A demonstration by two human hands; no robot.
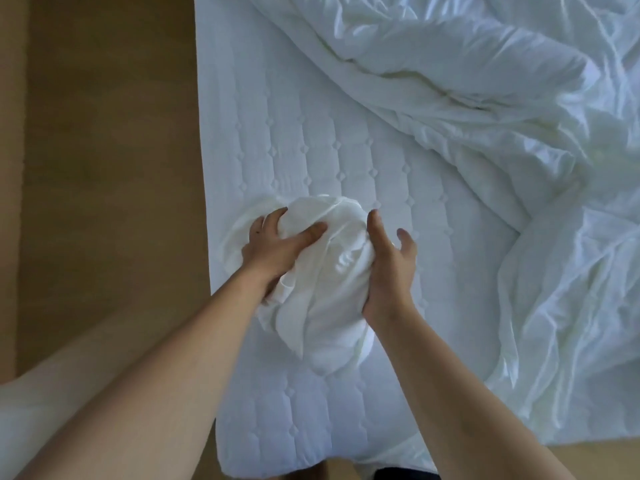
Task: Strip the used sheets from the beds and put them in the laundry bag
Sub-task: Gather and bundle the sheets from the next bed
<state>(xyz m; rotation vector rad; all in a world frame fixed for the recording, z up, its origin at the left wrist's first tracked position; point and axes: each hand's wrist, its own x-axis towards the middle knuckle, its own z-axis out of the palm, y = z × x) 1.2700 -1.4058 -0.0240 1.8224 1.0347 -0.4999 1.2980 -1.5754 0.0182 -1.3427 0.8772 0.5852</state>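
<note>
A bundled white sheet is held above the bare quilted mattress, near its left side. My left hand grips the bundle from the left, fingers and thumb curled into the cloth. My right hand presses against the bundle's right side, thumb on the cloth and fingers spread, partly behind it. A crumpled white duvet lies heaped over the mattress's right and far parts.
Brown floor runs along the left of the bed. The mattress's near edge is close to my body. No laundry bag is in view.
</note>
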